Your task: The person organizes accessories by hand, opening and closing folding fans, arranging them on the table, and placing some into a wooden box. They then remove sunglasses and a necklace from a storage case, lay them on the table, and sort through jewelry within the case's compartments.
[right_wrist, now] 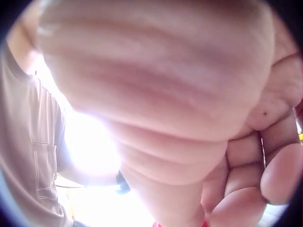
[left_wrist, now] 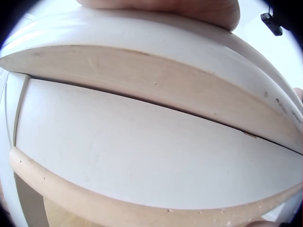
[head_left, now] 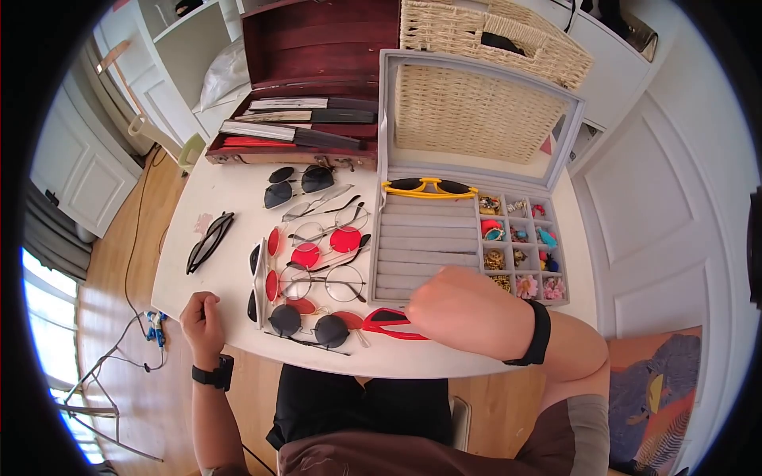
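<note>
My right hand (head_left: 464, 313) is over the front edge of the grey jewelry box (head_left: 432, 238). Its curled fingers meet the thumb at the red sunglasses (head_left: 386, 323), whose right end the hand hides. In the right wrist view the thumb and palm of this hand (right_wrist: 165, 94) fill the picture, with bits of red by the thumb tip. My left hand (head_left: 202, 321), loosely curled and holding nothing, rests at the table's front left edge; the left wrist view has part of it (left_wrist: 175, 7) on the tabletop rim. Yellow sunglasses (head_left: 429, 188) lie across the box's upper left part.
Rows of glasses lie left of the box, among them round clear ones (head_left: 344, 283), dark round ones (head_left: 331, 331) and black ones (head_left: 210, 243). Behind stand an open dark red case (head_left: 317, 47) and a wicker basket (head_left: 476, 103). Trinkets fill the box's right compartments.
</note>
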`<state>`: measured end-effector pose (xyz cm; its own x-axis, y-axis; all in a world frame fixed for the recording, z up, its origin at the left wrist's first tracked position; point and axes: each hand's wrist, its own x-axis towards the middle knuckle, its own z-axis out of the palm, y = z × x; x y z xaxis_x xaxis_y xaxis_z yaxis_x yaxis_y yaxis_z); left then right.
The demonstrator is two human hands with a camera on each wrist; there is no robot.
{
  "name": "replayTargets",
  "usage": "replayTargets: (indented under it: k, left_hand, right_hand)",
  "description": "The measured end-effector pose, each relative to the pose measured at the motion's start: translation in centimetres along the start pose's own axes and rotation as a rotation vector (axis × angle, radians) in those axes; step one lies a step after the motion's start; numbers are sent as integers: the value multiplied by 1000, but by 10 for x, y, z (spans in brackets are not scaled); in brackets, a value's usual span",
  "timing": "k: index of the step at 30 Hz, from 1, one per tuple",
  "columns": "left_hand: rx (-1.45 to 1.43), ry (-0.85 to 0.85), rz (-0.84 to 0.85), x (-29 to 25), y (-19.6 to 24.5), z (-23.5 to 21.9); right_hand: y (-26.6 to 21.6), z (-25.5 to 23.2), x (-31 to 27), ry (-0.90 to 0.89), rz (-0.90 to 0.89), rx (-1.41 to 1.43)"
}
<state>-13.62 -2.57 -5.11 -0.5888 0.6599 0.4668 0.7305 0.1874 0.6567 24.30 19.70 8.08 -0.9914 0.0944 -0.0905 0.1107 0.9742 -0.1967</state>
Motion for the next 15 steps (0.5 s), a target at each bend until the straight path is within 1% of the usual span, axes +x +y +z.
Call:
replayTargets:
  k: [3, 5, 6, 8, 12, 14, 15]
  left_hand:
    - [19, -6, 16, 1, 4, -1]
    - [22, -5, 9, 1, 6, -1]
    - [22, -5, 7, 1, 6, -1]
    - [21, -12, 1, 1, 4, -1]
    - [56, -28, -11, 2, 6, -1]
    - [45, -26, -9, 2, 6, -1]
    - [37, -30, -9, 2, 7, -1]
  right_hand:
    - [5, 0, 0, -3, -9, -33]
    - [7, -1, 1, -87, 55, -29]
    - [9, 0, 1, -88, 55, -29]
    - [14, 1, 2, -77, 62, 22]
    - [18, -19, -2, -64, 63, 106]
    - [20, -30, -3, -64, 113, 218]
    - [24, -32, -4, -63, 113, 217]
